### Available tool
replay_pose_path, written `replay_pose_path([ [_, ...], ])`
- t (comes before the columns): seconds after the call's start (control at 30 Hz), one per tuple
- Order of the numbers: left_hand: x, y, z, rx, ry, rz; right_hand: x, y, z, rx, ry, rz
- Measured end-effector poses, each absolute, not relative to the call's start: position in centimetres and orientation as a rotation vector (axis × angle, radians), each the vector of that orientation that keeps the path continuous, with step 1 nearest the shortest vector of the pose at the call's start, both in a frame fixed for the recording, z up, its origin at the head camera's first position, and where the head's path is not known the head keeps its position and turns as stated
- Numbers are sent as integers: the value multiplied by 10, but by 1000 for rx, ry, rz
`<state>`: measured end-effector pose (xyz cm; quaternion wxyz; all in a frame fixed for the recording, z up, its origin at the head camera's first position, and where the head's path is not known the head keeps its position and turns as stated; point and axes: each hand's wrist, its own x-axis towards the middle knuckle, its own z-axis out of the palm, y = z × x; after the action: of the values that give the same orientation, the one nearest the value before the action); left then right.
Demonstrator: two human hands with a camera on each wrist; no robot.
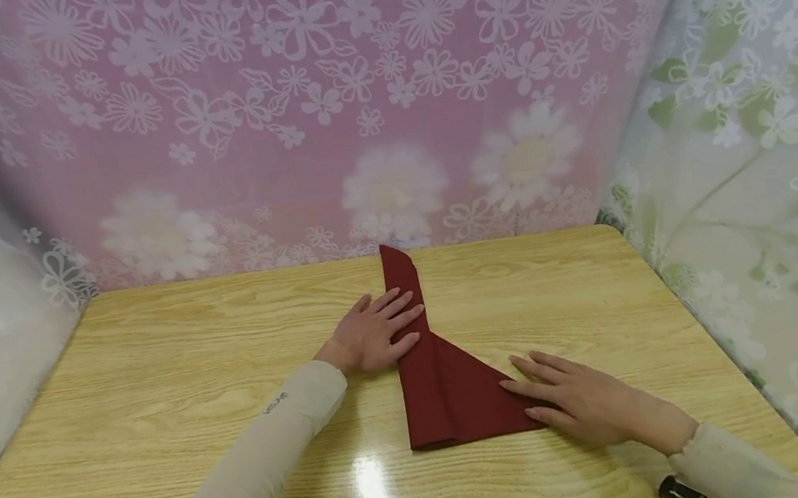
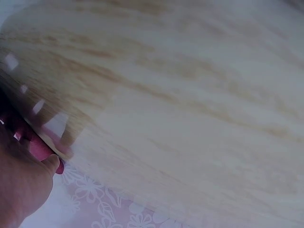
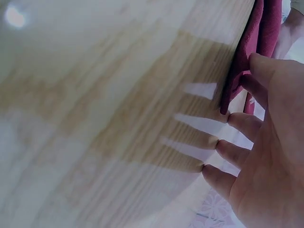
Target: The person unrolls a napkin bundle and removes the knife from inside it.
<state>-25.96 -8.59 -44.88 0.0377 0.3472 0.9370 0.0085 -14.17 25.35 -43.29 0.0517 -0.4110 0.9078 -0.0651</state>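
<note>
A dark red cloth [image 1: 426, 397] lies folded on the wooden table, with a narrow upright strip on its left and a triangular flap reaching to the right. My left hand [image 1: 373, 336] rests flat on the strip, fingers spread across its middle. At the flap's lower right corner, my right hand [image 1: 586, 401] touches the cloth with extended fingers. In the right wrist view, the thumb and index finger of the right hand [image 3: 270, 128] meet the cloth edge [image 3: 244, 52], while the other fingertips touch the tabletop. The left wrist view shows only part of the left hand [image 2: 23, 185] beside the cloth [image 2: 40, 147].
The wood-grain table [image 1: 178, 354] extends around the cloth on both sides. Behind it hangs a pink floral curtain [image 1: 267, 165], and a pale floral curtain [image 1: 760, 176] borders the right side. A black strap clip [image 1: 679, 493] sits by the right sleeve.
</note>
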Motion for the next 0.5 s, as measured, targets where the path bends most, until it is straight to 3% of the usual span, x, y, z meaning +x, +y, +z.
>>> replay_pose_path([
  [0.5, -258, -86, -445, 1077, 2865, 11, -146, 255, -428, -1183, 2647, -334],
])
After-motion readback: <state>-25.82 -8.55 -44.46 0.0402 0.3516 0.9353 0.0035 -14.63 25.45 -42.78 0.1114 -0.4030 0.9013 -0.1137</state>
